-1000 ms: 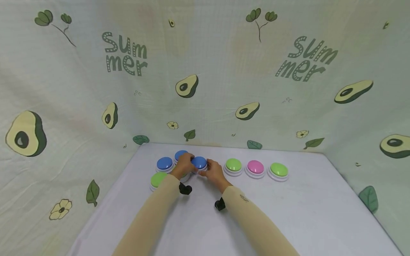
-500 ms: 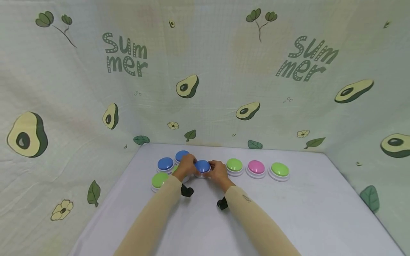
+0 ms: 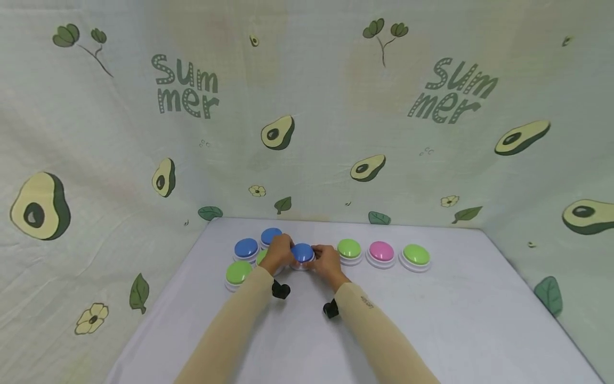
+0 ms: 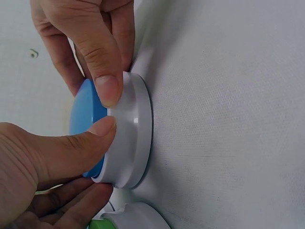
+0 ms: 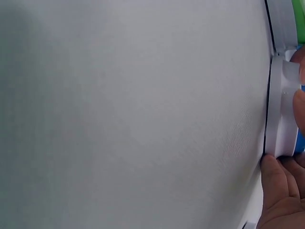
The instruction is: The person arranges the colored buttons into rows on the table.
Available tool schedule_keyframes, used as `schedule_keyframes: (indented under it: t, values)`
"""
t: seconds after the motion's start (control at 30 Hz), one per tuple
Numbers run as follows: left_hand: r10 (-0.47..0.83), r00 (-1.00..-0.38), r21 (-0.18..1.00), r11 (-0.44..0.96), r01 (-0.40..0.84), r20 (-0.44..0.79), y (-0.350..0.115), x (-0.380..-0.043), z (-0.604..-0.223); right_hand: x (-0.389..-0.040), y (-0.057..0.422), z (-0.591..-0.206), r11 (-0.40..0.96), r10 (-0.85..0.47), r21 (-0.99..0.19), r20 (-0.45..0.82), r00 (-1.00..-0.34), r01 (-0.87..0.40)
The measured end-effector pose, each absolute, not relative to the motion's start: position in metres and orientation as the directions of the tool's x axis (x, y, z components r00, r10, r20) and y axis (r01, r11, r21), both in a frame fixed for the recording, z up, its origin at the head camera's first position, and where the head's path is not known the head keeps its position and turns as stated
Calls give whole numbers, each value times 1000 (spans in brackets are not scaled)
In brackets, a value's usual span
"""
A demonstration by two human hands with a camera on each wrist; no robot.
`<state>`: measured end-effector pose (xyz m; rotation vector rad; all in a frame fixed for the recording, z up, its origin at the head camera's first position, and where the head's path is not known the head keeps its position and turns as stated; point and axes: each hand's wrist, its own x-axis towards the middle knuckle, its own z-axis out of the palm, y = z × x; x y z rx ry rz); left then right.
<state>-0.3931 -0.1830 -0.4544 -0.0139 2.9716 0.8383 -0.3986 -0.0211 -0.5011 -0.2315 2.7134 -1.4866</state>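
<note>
A push button with a blue dome and white base (image 3: pixel 303 252) sits on the white table between both hands. My left hand (image 3: pixel 280 253) grips its left side, with the thumb at the front of the base in the left wrist view. My right hand (image 3: pixel 328 261) holds the opposite side, its thumb also on the front. In the right wrist view the white base (image 5: pixel 281 107) stands flat on the cloth. A green button (image 3: pixel 261 257), partly hidden by my left hand, is close beside it on the left.
On the left are two more blue buttons (image 3: pixel 246 247) and another green button (image 3: pixel 238 272). To the right stand a green button (image 3: pixel 349 249), a pink button (image 3: pixel 381 252) and one more green button (image 3: pixel 416 255). A printed curtain (image 3: pixel 316 96) hangs behind the table.
Both hands have shifted the blue button a little to the right and toward me, mostly in the first half second. The other buttons have stayed put.
</note>
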Motion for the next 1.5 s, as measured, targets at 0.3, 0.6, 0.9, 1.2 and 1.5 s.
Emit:
schedule_keyframes:
  t: [0.3, 0.6, 0.9, 1.2, 1.5]
  values:
    - [-32, -997, 539, 840, -62, -66, -178, -384, -452, -392, -18, -501, 502, -149, -859, 30, -988, -102]
    - [-53, -997, 642, 763, -71, -47, -172, -371, -463, -376, -6, -507, 398, -166, -906, 83, -983, -144]
    - [-13, -1000, 677, 736, -14, -6, -162, -353, -470, -362, 8, -514, 445, -134, -877, 136, -981, -183]
    - [15, -998, 737, 674, 57, 63, -141, -343, -488, -349, 37, -511, 478, -100, -861, 140, -985, -171]
    - [37, -994, 803, 586, 106, 104, -110, -338, -494, -343, 69, -505, 467, -72, -871, 135, -988, -153]
